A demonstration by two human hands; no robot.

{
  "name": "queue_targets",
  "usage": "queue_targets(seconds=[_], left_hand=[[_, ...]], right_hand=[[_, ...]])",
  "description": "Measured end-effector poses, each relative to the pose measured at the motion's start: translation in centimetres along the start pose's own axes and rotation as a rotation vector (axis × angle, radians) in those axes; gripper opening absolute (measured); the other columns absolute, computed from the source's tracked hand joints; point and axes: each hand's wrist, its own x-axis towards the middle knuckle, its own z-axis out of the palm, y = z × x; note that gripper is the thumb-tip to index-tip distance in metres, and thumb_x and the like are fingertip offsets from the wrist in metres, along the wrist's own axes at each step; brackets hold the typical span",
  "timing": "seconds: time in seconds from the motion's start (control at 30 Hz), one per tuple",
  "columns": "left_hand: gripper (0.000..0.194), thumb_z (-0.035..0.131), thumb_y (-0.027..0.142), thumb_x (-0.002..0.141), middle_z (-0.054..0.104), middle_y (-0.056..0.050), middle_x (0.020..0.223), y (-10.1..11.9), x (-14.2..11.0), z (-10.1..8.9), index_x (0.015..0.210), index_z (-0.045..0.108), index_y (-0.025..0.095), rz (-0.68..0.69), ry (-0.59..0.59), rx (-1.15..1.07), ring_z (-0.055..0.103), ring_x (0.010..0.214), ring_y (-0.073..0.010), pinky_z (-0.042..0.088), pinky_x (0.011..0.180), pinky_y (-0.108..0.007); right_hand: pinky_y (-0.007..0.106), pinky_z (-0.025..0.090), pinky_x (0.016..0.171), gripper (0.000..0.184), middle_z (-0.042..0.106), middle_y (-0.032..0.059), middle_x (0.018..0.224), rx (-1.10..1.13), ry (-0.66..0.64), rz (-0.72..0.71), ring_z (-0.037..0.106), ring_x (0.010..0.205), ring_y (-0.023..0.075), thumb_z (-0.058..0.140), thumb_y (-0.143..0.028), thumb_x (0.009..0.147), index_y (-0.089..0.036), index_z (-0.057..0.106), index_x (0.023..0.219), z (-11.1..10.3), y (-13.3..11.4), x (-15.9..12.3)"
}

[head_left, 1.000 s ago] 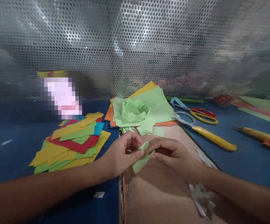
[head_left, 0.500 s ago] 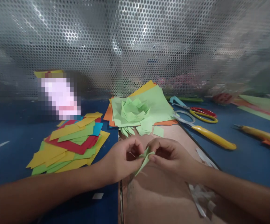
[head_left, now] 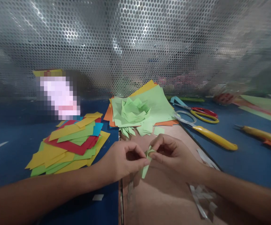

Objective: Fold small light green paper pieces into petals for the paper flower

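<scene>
Fingertips: the thumbs and forefingers of both hands are pinched on one piece of paper, a little below the centre of the frame.
Green slip (head_left: 145,171): folded narrow, held up on a slant between the two hands, its lower end pointing down and left.
Left hand (head_left: 125,159): thumb and forefinger closed on the slip's left side.
Right hand (head_left: 174,151): thumb and forefinger closed near the slip's upper end; the hands are just beside each other.
Tan board (head_left: 159,200): beneath the hands, lower centre, with clear strips (head_left: 199,204) lying near the right forearm.
Small green pieces (head_left: 147,128): just above the hands in the frame, at the board's far end.
Pointed green ring (head_left: 130,117): centre, standing on a light green sheet (head_left: 162,104) with yellow and orange sheets under it.
Coloured paper pile (head_left: 73,146): left of centre, yellow, green, red and blue pieces overlapping on the blue table (head_left: 79,206).
Scissors (head_left: 195,110): right of centre, red and yellow handles.
Yellow-handled tool (head_left: 216,137): just below the scissors, with a silver ring at its left end.
Perforated metal panel (head_left: 135,31): across the top.
</scene>
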Motion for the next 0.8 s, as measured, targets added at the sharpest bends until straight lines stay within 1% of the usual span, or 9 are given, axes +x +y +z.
queue_targets(seconds=[0.1,0.2,0.3,0.37,0.43,0.5,0.63,0.73,0.8], left_hand=[[0.017,0.067,0.026,0.070,0.055,0.002,0.061,-0.30,0.04,0.08,0.066,0.056,0.013,0.037,0.026,-0.009,0.048,0.055,-0.0080,0.038,0.051,-0.018],[0.018,0.067,0.025,0.071,0.055,0.002,0.064,-0.54,0.14,0.06,0.066,0.054,0.014,0.078,0.030,-0.099,0.050,0.058,-0.0082,0.041,0.054,-0.018],[0.017,0.068,0.024,0.071,0.056,0.002,0.067,-0.47,0.18,0.00,0.068,0.054,0.014,0.095,0.053,-0.155,0.051,0.059,-0.0081,0.042,0.056,-0.018],[0.017,0.069,0.023,0.070,0.057,0.002,0.067,-0.32,0.12,-0.01,0.068,0.054,0.014,0.093,0.065,-0.176,0.051,0.059,-0.0080,0.042,0.056,-0.018],[0.018,0.070,0.021,0.069,0.056,0.002,0.065,-0.20,0.04,0.00,0.070,0.054,0.014,0.100,0.060,-0.207,0.051,0.058,-0.0071,0.042,0.055,-0.018],[0.019,0.071,0.020,0.069,0.055,0.004,0.065,-0.14,-0.01,0.01,0.070,0.053,0.013,0.107,0.051,-0.240,0.050,0.058,-0.0060,0.042,0.056,-0.017],[0.020,0.071,0.017,0.069,0.055,0.004,0.065,-0.16,0.07,-0.02,0.070,0.051,0.013,0.094,0.047,-0.285,0.050,0.057,-0.0048,0.042,0.056,-0.016],[0.022,0.072,0.018,0.068,0.055,0.004,0.065,-0.19,0.22,-0.06,0.071,0.051,0.014,0.084,0.039,-0.300,0.051,0.057,-0.0050,0.042,0.055,-0.017],[0.023,0.073,0.019,0.068,0.056,0.004,0.066,-0.17,0.32,-0.08,0.071,0.051,0.014,0.076,0.029,-0.309,0.050,0.056,-0.0050,0.042,0.055,-0.017]], right_hand=[[0.021,0.044,0.058,0.027,0.054,-0.0019,0.071,0.052,-0.007,-0.003,0.051,0.063,0.0085,0.072,-0.032,0.073,-0.018,0.050,0.080,-0.13,-0.16,0.20],[0.021,0.044,0.060,0.033,0.055,-0.0020,0.074,0.139,-0.069,0.022,0.053,0.066,0.0089,0.072,-0.033,0.073,-0.019,0.049,0.090,-0.33,-0.02,0.43],[0.023,0.045,0.065,0.031,0.058,0.0000,0.079,0.146,-0.184,0.046,0.054,0.072,0.0109,0.072,-0.038,0.073,-0.017,0.053,0.086,-0.52,0.37,0.50],[0.025,0.046,0.067,0.030,0.059,0.0014,0.078,0.067,-0.228,0.061,0.055,0.073,0.0126,0.071,-0.041,0.072,-0.015,0.058,0.081,-0.63,0.60,0.45],[0.026,0.046,0.065,0.030,0.058,0.0012,0.072,-0.036,-0.224,0.084,0.053,0.069,0.0127,0.069,-0.043,0.073,-0.014,0.061,0.075,-0.69,0.66,0.42],[0.024,0.045,0.061,0.030,0.057,0.0003,0.067,-0.089,-0.208,0.098,0.052,0.065,0.0116,0.068,-0.042,0.075,-0.013,0.062,0.073,-0.69,0.56,0.43],[0.022,0.043,0.059,0.028,0.057,-0.0002,0.067,-0.067,-0.216,0.103,0.051,0.063,0.0102,0.066,-0.041,0.077,-0.013,0.064,0.076,-0.61,0.18,0.49],[0.022,0.043,0.060,0.027,0.058,0.0005,0.070,-0.073,-0.206,0.103,0.052,0.066,0.0109,0.065,-0.040,0.078,-0.013,0.064,0.076,-0.69,0.16,0.46],[0.021,0.042,0.059,0.026,0.058,0.0000,0.069,-0.077,-0.211,0.100,0.051,0.064,0.0102,0.065,-0.039,0.079,-0.013,0.064,0.075,-0.83,0.35,0.43]])
